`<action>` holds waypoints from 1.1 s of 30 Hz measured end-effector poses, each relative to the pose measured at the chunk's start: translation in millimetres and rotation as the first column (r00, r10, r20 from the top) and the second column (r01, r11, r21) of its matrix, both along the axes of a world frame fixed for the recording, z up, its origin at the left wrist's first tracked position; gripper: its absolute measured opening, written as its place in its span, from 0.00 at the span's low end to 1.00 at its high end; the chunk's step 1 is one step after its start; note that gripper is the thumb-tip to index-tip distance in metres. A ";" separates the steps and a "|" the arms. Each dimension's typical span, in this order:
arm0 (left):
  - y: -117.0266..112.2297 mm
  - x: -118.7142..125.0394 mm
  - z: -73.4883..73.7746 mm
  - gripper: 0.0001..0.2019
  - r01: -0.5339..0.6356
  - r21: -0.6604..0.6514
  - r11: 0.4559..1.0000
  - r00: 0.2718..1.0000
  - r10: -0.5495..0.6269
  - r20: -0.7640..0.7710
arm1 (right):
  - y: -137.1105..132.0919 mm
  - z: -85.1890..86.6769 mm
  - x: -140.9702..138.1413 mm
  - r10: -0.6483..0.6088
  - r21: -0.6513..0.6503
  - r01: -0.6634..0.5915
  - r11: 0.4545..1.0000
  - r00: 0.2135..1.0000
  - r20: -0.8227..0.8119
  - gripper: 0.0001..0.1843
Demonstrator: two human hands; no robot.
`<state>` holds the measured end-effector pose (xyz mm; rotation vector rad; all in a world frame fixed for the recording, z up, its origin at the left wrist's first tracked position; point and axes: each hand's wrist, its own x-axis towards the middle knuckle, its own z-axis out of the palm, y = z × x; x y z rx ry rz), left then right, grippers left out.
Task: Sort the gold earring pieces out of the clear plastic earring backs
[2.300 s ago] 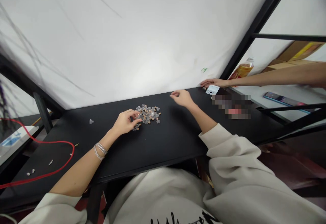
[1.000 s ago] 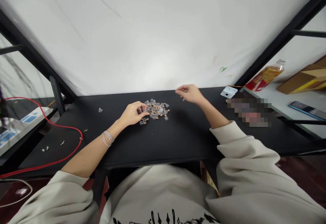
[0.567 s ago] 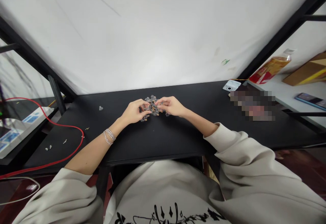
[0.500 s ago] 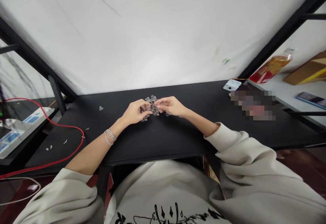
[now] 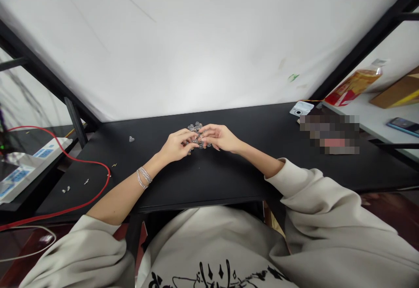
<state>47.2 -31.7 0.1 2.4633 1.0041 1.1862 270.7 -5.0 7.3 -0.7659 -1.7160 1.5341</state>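
We had the left hand point(image 5: 176, 146) and the right hand point(image 5: 220, 138) together at the middle of the black table point(image 5: 248, 122), fingertips almost meeting. Both hands were curled down over a small cluster of clear charms point(image 5: 197, 127) with brownish tops. The cluster sat on the tabletop between the hands, partly hidden by the fingers. We could see the fingers touching the charms, but could not tell whether either hand was actually pinching one; the grip looked partly closed on both sides.

A single clear charm point(image 5: 131, 139) lay apart, well left of the hands. Further left were a few tiny bits point(image 5: 67, 188) and a red cable point(image 5: 106, 179) looping across the table, with a white power strip point(image 5: 49, 142) beyond it. Silver bracelets point(image 5: 144, 177) were on the left wrist, and a cream sweatshirt sleeve point(image 5: 314, 192) covered the right forearm up to near the wrist. At the far right edge of the table were a small white device point(image 5: 300, 110) and a pixelated patch point(image 5: 329, 134). Past that, a plastic bottle point(image 5: 353, 88), a cardboard box point(image 5: 397, 91) and a phone point(image 5: 402, 126) sat on a white surface.
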 end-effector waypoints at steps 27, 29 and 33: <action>-2.2 4.1 1.3 0.11 0.099 0.077 0.992 0.995 -0.100 0.004 | 2.2 -9.9 -3.1 0.018 0.057 -0.019 0.998 1.000 0.021 0.26; -2.7 4.1 2.0 0.11 0.080 0.073 0.994 0.997 -0.080 -0.002 | 1.9 -8.9 -3.0 0.022 0.055 -0.023 0.998 1.000 0.022 0.26; -3.9 4.6 2.3 0.11 0.028 0.059 0.998 0.999 -0.027 -0.027 | 0.4 -6.5 -3.5 0.027 0.038 -0.029 0.999 0.999 0.035 0.26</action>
